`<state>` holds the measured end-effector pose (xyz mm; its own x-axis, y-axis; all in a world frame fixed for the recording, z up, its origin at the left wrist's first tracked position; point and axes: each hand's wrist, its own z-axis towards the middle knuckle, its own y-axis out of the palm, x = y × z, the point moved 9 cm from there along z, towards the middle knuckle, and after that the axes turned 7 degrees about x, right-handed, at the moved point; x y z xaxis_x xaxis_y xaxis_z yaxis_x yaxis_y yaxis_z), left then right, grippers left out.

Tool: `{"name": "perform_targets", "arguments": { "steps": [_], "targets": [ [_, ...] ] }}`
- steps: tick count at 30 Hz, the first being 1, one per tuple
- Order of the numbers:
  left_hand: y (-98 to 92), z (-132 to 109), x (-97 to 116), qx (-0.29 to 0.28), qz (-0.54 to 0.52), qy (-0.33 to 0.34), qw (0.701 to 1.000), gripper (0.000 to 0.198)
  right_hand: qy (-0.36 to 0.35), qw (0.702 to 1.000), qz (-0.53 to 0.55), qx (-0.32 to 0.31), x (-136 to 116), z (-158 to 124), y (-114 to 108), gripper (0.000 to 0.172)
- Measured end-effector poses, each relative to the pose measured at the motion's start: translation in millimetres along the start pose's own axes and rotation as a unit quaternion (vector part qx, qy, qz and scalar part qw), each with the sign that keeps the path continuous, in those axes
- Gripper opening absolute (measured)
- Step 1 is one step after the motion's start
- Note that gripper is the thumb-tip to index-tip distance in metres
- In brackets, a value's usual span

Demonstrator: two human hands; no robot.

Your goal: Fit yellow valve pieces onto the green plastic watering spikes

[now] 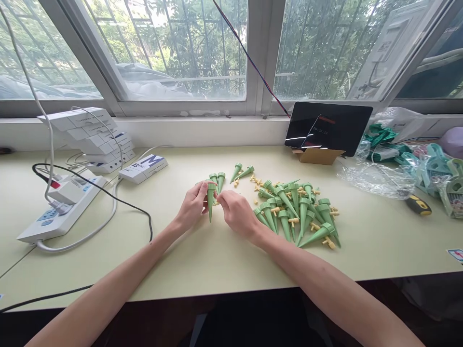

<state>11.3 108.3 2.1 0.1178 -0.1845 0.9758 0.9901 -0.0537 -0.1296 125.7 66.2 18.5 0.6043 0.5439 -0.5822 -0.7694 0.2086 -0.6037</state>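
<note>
My left hand [194,205] grips a green plant watering spike [211,202] by its ribbed cap, the tip pointing down above the table. Close on its right, my right hand [237,212] has its fingers pinched together beside the spike's upper part. A bit of yellow shows at those fingertips, too small to make out. Behind the hands lie a few more green spikes [221,179]. To the right of my right hand spreads a heap of green watering spikes [284,195], with yellow valve pieces [293,220] among them.
A power strip [61,207] with cables stands at left, near stacked white boxes [97,140] and a single white box [143,168]. A tablet [327,127] leans on a cardboard stand [321,156] at the back. Plastic wrap [376,178] and a yellow-black tool [418,205] lie right.
</note>
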Motion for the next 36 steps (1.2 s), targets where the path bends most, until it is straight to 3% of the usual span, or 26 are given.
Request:
{"name": "perform_targets", "arguments": {
  "steps": [7, 18, 22, 27, 36],
  "targets": [
    [6.4, -3, 3, -0.023, -0.003, 0.0, 1.0, 0.042, 0.03, 0.998, 0.033, 0.053, 10, 2, -13, 0.03],
    [15.1, -8, 1, -0.078, -0.027, -0.005, 0.997, 0.037, -0.023, 0.996, -0.017, 0.085, 5, -4, -39, 0.027],
    [17.2, -9, -2, -0.097, -0.038, -0.012, 0.994, 0.033, -0.026, 0.994, 0.015, 0.104, 7, -9, -47, 0.027],
    [18.2, -8, -3, -0.101, -0.066, -0.022, 0.992, 0.033, 0.016, 0.991, 0.06, 0.117, 11, -8, -47, 0.025],
    [16.3, -8, -4, -0.112, -0.06, -0.02, 0.992, 0.037, 0.021, 0.985, 0.12, 0.124, 12, -7, -42, 0.021]
  ]
}}
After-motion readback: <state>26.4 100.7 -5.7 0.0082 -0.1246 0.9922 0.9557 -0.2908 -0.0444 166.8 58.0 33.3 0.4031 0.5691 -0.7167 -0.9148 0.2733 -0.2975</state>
